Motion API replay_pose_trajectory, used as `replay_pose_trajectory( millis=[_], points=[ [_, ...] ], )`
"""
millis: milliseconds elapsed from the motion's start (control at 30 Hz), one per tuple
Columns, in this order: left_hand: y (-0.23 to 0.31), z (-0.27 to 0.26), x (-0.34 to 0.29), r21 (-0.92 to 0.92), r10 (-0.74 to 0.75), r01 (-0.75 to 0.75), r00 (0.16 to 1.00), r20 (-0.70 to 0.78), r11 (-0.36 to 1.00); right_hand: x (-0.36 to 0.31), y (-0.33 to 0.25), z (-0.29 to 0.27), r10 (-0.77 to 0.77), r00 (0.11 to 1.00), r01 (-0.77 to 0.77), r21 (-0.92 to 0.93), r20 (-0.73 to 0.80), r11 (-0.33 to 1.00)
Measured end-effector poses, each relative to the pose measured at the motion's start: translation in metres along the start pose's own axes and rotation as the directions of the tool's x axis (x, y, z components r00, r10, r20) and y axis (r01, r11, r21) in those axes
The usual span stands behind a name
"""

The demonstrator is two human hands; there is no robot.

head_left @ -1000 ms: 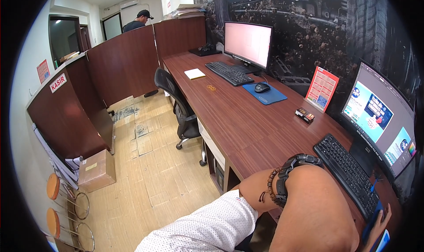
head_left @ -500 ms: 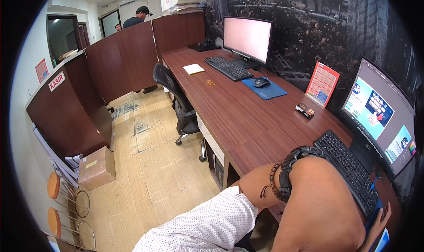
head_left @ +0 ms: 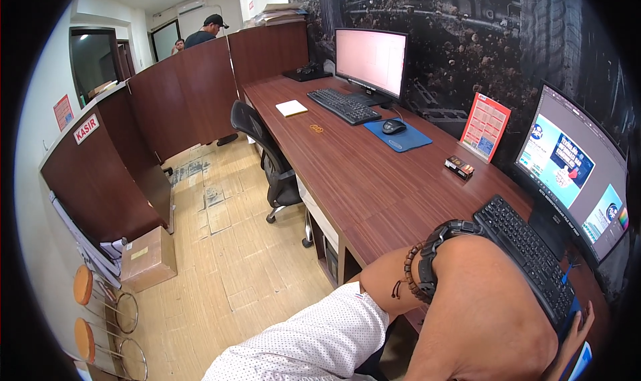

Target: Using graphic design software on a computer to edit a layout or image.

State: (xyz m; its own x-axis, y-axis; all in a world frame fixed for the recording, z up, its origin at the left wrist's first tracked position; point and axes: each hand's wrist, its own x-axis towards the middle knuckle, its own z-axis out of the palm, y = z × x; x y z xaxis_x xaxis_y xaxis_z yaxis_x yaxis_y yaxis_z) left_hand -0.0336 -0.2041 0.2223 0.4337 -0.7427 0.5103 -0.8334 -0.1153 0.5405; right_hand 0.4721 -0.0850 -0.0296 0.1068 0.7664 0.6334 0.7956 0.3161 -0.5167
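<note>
My left arm reaches over the desk edge, with a black watch (head_left: 434, 253) and a brown beaded bracelet (head_left: 410, 274) at the wrist. The left hand is hidden behind a bare bent arm (head_left: 491, 307) close to the view. At the far lower right, my right hand (head_left: 579, 334) rests beside a blue mat (head_left: 573, 316), its visible fingers apart and stretched out; whether something lies under the palm cannot be seen. A black keyboard (head_left: 521, 251) stands between the bent arm and a lit monitor (head_left: 574, 167) showing blue-and-white designs.
Farther along the brown desk (head_left: 374, 194) are a small dark box (head_left: 459, 167), a red-and-white calendar (head_left: 485, 127), a mouse (head_left: 394, 127), a second keyboard (head_left: 344, 106) and monitor (head_left: 372, 61). A black chair (head_left: 277, 174) stands alongside. Two people are behind the partition (head_left: 180, 91).
The view has shifted very slightly. Both arms and the right hand keep nearly the same pose. A person behind the partition shows a little more.
</note>
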Motion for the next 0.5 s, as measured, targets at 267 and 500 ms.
replay_pose_trajectory(
  millis=[267,500],
  points=[
    [0.015,-0.004,-0.020,0.258,0.014,0.052,0.969,-0.248,0.965,-0.007,-0.024,0.007,0.067,0.998,-0.068,0.176,0.012,0.982],
    [-0.003,-0.021,-0.034,0.440,0.171,0.171,0.754,-0.634,0.882,-0.006,-0.025,0.005,0.082,0.996,-0.079,0.120,-0.023,0.990]
  ],
)
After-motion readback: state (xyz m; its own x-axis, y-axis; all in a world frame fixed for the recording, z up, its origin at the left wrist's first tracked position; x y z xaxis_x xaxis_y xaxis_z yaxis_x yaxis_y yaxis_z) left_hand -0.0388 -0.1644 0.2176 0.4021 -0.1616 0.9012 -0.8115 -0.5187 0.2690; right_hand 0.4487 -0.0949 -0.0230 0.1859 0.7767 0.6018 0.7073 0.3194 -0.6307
